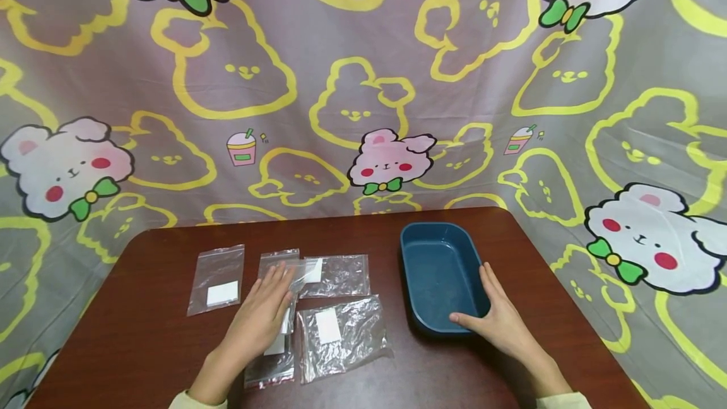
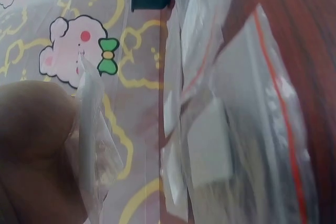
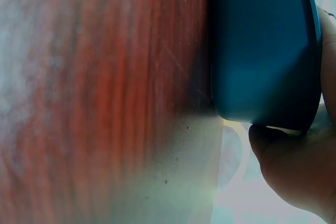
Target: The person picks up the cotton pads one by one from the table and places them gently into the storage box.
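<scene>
My left hand [image 1: 262, 308] is above the small clear zip bags, with a clear bag [image 1: 305, 273] holding a white piece at its fingers. In the left wrist view that bag [image 2: 90, 135] stands edge-on against the hand [image 2: 34, 129], raised off the others; the grip itself is partly hidden. My right hand [image 1: 502, 317] holds the near right corner of a dark blue plastic basin [image 1: 440, 279], thumb at the near rim and fingers along the outer right side. In the right wrist view the thumb touches the end of the basin [image 3: 262, 51].
A zip bag [image 1: 220, 276] lies at the left, and a wider crinkled bag [image 1: 360, 336] lies between the hands. Further bags overlap beneath the left hand, one with a red strip [image 2: 286, 124]. The brown table [image 1: 153, 333] meets a patterned cloth [image 1: 341, 36] behind.
</scene>
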Demonstrator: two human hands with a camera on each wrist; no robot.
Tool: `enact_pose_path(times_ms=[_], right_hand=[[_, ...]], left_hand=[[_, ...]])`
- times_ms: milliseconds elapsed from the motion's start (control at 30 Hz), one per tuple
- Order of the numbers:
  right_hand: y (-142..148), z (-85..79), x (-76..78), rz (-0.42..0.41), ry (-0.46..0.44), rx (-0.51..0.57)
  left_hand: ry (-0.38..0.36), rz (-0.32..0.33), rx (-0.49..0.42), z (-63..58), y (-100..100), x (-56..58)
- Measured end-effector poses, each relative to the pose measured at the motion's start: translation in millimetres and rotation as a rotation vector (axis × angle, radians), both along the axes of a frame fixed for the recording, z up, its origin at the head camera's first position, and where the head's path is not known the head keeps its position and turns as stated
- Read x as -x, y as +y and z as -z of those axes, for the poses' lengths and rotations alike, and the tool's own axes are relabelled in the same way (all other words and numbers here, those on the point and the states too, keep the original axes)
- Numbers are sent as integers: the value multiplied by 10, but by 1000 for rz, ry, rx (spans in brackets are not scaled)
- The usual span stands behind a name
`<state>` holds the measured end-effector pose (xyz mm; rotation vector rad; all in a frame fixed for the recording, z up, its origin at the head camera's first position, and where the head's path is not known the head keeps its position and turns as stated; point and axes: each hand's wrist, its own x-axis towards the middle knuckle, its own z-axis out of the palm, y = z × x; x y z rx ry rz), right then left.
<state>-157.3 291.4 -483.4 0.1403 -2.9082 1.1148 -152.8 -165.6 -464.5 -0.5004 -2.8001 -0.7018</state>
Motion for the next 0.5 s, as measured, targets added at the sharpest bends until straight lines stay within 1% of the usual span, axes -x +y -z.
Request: enact_pose_path(times_ms=[133,500], right_hand=[[-2,8,-2,0,-1,3],[11,21,16,5,-12,1]], left_hand=[[12,22,6,-15,112,56],[-16,77,-9,-74,377,158]])
